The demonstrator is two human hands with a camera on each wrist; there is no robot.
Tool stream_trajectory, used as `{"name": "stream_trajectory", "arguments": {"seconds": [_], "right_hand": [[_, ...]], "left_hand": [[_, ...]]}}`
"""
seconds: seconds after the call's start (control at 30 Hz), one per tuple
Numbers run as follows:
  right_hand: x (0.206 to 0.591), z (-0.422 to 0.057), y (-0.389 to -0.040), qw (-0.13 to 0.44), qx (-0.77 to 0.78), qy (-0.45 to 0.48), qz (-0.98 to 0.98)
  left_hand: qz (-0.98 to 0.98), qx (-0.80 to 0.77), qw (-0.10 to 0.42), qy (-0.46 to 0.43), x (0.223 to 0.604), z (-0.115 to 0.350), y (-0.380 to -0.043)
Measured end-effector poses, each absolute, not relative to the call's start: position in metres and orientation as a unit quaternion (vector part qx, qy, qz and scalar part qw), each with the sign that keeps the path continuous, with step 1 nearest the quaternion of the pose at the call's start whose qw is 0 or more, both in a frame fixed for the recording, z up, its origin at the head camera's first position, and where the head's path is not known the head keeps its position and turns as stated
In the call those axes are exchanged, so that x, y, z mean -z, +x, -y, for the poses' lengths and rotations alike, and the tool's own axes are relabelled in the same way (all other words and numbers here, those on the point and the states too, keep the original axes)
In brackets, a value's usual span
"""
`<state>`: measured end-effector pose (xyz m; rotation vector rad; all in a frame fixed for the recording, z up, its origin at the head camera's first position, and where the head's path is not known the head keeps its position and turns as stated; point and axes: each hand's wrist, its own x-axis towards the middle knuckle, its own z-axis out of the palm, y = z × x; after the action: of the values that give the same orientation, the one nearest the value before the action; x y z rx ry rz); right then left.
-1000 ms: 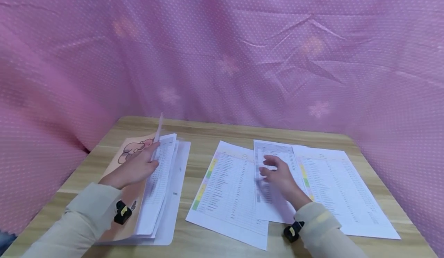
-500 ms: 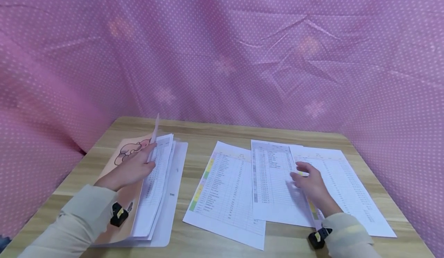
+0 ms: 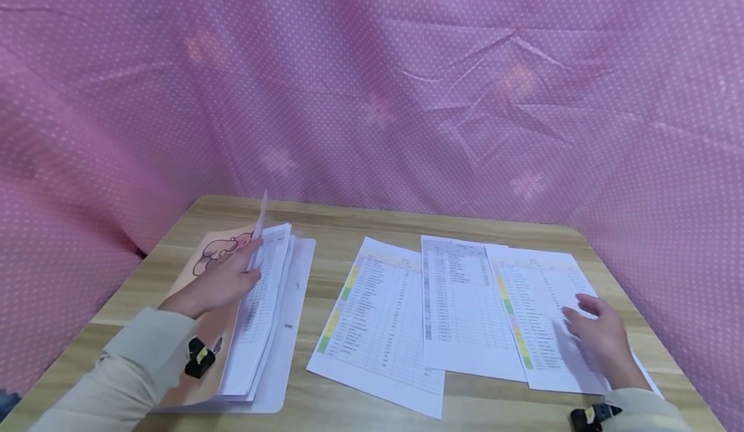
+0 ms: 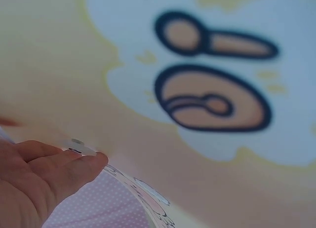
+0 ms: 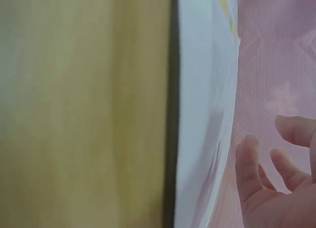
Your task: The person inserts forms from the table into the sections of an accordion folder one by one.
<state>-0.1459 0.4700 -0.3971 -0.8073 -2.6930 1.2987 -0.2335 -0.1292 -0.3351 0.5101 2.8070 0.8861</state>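
Observation:
My left hand (image 3: 223, 283) pinches the edge of the peach cover (image 3: 221, 327) of a folder with cartoon drawings, holding it partly raised. In the left wrist view, thumb and fingers (image 4: 81, 171) meet at that cover's edge. Inside the folder lies a stack of printed sheets (image 3: 258, 319) over a pale back cover (image 3: 295, 329). My right hand (image 3: 604, 338) hovers over the rightmost printed sheet (image 3: 537, 306), its fingers loosely bent and nothing between them. Beside that sheet lie a middle sheet (image 3: 465, 319) with a grey-headed table and a left sheet (image 3: 372, 319) with coloured row marks.
The wooden table (image 3: 349, 216) carries everything, and a pink dotted curtain (image 3: 372, 96) hangs around its back and sides. The middle and right sheets overlap at their edges. A small black device (image 3: 199, 358) sits on the left wrist, another (image 3: 593, 416) on the right.
My right hand has moved rightward from above the middle sheet to above the rightmost one. The left hand keeps its grip on the cover, and the sheets lie as before.

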Motion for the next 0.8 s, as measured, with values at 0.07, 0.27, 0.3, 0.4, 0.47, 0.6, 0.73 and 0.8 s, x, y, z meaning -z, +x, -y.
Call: {"name": "stream_trajectory", "arguments": {"seconds": [0.07,0.27,0.3,0.4,0.47,0.6,0.73,0.8], "right_hand": [[0.397,-0.478,-0.142,0.021,-0.416,-0.269,0.869],[0.399,-0.496,-0.137,0.019,-0.342,-0.292,0.893],[0.399,-0.499,-0.136,0.021,-0.320,-0.292,0.901],[0.400,-0.505,-0.134,0.029,-0.253,-0.282,0.925],[0.400,-0.509,-0.134,0.029,-0.224,-0.277,0.934],[0.401,-0.513,-0.136,0.011,-0.209,-0.296,0.932],[0.405,-0.517,-0.136,-0.019,-0.207,-0.309,0.928],[0.406,-0.519,-0.136,-0.032,-0.208,-0.309,0.927]], "left_hand": [[-0.936,-0.297,0.076,0.171,0.337,0.129,-0.234],[-0.938,-0.294,0.075,0.168,0.339,0.128,-0.235],[-0.938,-0.294,0.076,0.167,0.339,0.127,-0.235],[-0.935,-0.300,0.082,0.168,0.339,0.127,-0.235],[-0.934,-0.301,0.080,0.173,0.339,0.128,-0.235],[-0.934,-0.299,0.081,0.176,0.338,0.128,-0.234],[-0.935,-0.299,0.084,0.173,0.338,0.128,-0.234],[-0.935,-0.300,0.085,0.172,0.339,0.128,-0.234]]}}
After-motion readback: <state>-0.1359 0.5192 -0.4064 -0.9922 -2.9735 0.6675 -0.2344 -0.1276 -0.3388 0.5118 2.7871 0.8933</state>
